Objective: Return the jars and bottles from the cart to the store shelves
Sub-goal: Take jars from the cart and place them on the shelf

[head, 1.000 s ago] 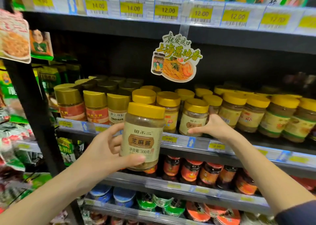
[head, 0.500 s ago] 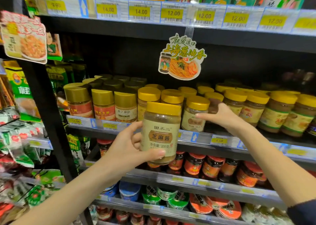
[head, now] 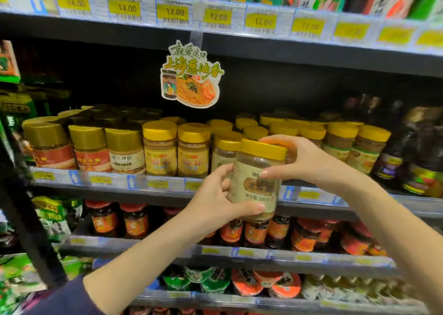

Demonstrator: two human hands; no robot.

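A yellow-lidded jar of pale sesame paste [head: 254, 190] is held up in front of the middle shelf's front rail [head: 167, 185], slightly tilted. My left hand [head: 215, 199] grips its lower body from the left, thumb under the label. My right hand [head: 302, 161] wraps the jar's upper part and lid from the right. Behind it stand rows of similar yellow-lidded jars [head: 194, 147] on the shelf. The cart is out of view.
Gold-lidded jars [head: 88, 147] fill the shelf's left part, dark bottles [head: 419, 156] the right. A paper noodle sign [head: 191, 75] hangs from the upper shelf. Red-lidded sauce jars [head: 134, 219] sit one shelf down, bowl packs [head: 239, 283] below. A black upright post [head: 21, 214] stands left.
My right hand left the shelf jars and took hold of the held jar's top. The jar moved right and closer to the shelf row; my view shifted nearer.
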